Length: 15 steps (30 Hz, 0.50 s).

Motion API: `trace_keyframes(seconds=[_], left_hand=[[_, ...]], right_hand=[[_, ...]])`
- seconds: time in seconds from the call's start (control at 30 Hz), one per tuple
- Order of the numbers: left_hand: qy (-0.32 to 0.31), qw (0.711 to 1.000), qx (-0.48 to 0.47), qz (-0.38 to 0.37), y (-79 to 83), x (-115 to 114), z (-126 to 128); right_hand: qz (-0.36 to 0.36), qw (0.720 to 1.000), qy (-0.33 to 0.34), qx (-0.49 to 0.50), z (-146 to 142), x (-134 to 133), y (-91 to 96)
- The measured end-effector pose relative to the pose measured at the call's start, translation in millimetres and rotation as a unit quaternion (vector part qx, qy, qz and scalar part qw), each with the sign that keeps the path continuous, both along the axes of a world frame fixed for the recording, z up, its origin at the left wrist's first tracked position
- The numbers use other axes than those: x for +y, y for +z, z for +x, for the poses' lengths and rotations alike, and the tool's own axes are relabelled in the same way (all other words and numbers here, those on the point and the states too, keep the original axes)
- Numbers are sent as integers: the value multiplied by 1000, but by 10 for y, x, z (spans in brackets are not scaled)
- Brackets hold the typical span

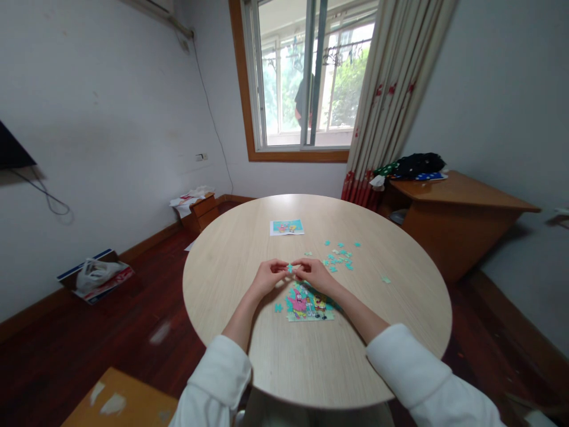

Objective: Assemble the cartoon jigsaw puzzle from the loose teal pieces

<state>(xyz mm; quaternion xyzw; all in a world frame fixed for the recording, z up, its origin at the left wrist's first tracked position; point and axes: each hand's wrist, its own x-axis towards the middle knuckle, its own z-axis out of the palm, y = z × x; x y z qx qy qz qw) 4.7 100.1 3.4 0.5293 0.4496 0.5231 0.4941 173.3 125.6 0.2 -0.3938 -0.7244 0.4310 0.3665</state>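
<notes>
A small teal puzzle piece [290, 268] is pinched between the fingertips of my left hand [268, 276] and my right hand [315, 274], just above the round wooden table [231, 284]. Below my hands lies a partly assembled cartoon jigsaw puzzle [308, 305], with my right forearm over its right side. One loose teal piece [278, 308] sits at the puzzle's left edge. Several loose teal pieces [338, 256] are scattered right of my right hand. A reference picture card [287, 227] lies further back on the table.
A single piece [386, 279] lies apart at the right. A wooden desk [457, 207] with dark clothes [415, 165] stands right of the table. A curtain [391, 101] hangs by the window. A bag and box [95, 276] lie on the floor at left.
</notes>
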Motion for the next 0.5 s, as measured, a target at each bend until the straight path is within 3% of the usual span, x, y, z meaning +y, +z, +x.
trace_keyframes(seconds=[0.5], left_hand=[[-24,1000,-13,4,-68,27,-7]], right_hand=[[-10,1000,-3,26,1,36,-33]])
